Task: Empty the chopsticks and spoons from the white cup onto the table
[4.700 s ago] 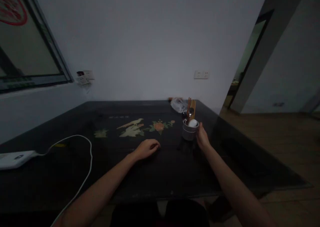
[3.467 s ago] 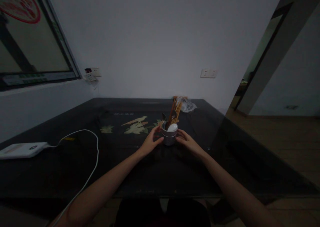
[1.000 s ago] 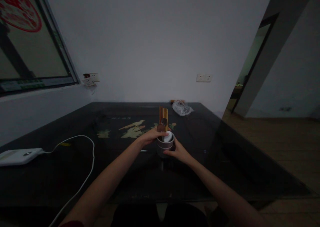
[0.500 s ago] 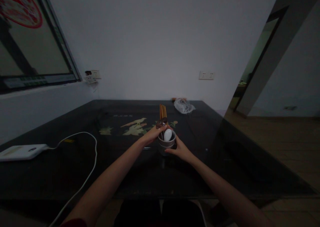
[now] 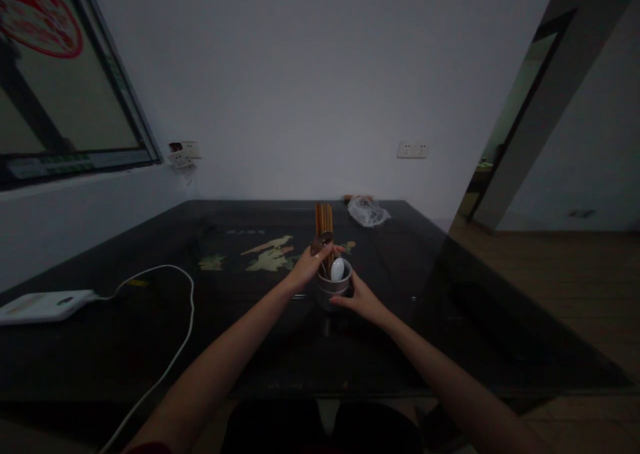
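A small grey utensil cup (image 5: 330, 292) stands on the dark table (image 5: 250, 347) in front of me. It holds wooden chopsticks (image 5: 323, 218), metal spoons and a white spoon (image 5: 337, 269). My left hand (image 5: 307, 267) is closed around the chopsticks and spoon handles just above the cup's rim. My right hand (image 5: 361, 300) is wrapped round the cup's right side and steadies it.
A white cable (image 5: 175, 334) runs from a flat white device (image 5: 43, 305) at the table's left. A crumpled clear plastic bag (image 5: 367, 211) lies at the far edge by the wall. The table top has an inlaid flower and bird pattern (image 5: 265, 257). A wooden floor and doorway lie to the right.
I pulled the cup from the right side of the table toward me, then took it in both hands. In the last second my left hand closed higher on the chopsticks, and the bundle stands more upright.
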`<state>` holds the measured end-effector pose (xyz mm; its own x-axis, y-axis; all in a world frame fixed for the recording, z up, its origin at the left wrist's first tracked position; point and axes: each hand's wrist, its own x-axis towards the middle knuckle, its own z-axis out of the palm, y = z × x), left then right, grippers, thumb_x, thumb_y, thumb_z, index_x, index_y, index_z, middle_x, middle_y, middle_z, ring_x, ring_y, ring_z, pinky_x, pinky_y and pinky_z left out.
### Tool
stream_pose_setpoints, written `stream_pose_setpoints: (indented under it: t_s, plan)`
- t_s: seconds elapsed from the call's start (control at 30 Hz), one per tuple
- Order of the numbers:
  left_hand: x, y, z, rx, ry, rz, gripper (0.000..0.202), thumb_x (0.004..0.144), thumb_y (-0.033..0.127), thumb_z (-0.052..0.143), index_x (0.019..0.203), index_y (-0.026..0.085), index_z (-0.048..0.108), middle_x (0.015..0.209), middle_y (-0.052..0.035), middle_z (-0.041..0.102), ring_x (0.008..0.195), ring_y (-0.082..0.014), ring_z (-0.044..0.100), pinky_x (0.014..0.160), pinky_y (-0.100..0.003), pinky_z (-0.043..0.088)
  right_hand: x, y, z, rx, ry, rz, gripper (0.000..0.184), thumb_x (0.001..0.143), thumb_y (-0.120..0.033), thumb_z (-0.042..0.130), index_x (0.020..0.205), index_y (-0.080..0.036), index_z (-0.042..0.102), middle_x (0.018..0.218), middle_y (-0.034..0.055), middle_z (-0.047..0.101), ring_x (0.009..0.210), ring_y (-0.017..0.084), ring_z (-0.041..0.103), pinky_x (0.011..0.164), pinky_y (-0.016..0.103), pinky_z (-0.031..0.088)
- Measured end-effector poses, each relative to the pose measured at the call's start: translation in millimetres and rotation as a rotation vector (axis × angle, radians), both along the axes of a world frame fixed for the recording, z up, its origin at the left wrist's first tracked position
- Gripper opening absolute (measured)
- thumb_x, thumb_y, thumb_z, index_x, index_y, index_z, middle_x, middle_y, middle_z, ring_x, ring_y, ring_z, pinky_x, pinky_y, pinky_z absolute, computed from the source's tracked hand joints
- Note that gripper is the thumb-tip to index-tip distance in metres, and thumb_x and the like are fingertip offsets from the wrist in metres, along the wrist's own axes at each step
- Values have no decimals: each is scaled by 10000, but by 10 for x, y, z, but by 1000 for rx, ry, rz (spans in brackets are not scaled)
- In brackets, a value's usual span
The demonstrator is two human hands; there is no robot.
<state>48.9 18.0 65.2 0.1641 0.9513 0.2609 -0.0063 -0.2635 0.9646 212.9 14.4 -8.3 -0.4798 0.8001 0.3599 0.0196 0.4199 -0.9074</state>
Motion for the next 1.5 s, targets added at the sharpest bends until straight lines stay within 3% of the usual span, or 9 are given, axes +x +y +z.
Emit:
stream_pose_setpoints:
  t_s: [0.17,0.37,0.5,0.73,0.9,1.0,1.07,1.27,1.5]
  plan:
    - [-28,-69,163,117,-64,8,351,821,467,541,810,131,643,941,-91,699,934,-220,621,895,-333,446,6,-1,9,-1,3,22,900,617,-331,794,1375,-217,323,1369,110,454,1251,260,443,1068,430,322]
    - [-93,-273,459,194,-184,-12,312,785,471,593,792,162,553,628,7,573,601,-137,579,639,-274,489,9,26,-13,34,-18,25,913,615,-326,799,1379,-218,312,1392,111,428,1283,256,405,1085,428,293]
    - [-161,-409,653,300,-247,13,315,780,469,605,762,164,527,572,41,479,520,-86,494,604,-250,473,15,37,-41,18,-31,16,899,617,-332,796,1372,-205,324,1357,119,464,1254,258,439,1075,430,309]
    - [-548,-489,813,373,-151,215,297,811,478,555,789,183,529,566,36,450,470,-82,444,501,-220,423,12,5,-11,-18,-26,-11,859,612,-335,793,1345,-210,362,1352,118,469,1263,269,429,1083,444,292]
    - [-1102,-294,538,356,562,544,279,890,411,431,927,172,571,657,-15,544,565,-135,529,551,-239,411,14,-13,14,-35,-17,-1,856,623,-324,788,1350,-213,349,1369,116,453,1282,264,408,1100,445,264]
    - [-1377,-158,248,120,1077,782,216,881,297,422,1005,171,547,822,-102,636,763,-242,620,663,-313,446,13,-5,2,-67,-19,5,850,629,-317,783,1352,-213,347,1356,119,467,1262,265,434,1090,452,287]
    - [-1497,-94,61,-57,1247,789,250,888,299,388,1059,173,520,901,-142,654,838,-287,635,696,-350,457,13,4,-12,-70,-33,-7,841,628,-317,782,1348,-217,359,1344,117,480,1250,271,447,1085,462,295]
    - [-1671,0,-295,-257,1373,708,308,899,329,349,1149,185,457,1017,-169,645,927,-296,633,757,-375,464,21,30,-50,-54,-44,-12,854,636,-316,776,1363,-234,337,1352,112,470,1251,272,446,1080,467,305]
    - [-1719,62,-429,-333,1330,663,535,846,439,448,1288,154,348,1133,-234,596,1008,-342,601,803,-400,435,24,21,-16,-70,-55,9,883,638,-320,773,1381,-221,308,1369,125,448,1263,275,430,1088,473,289]
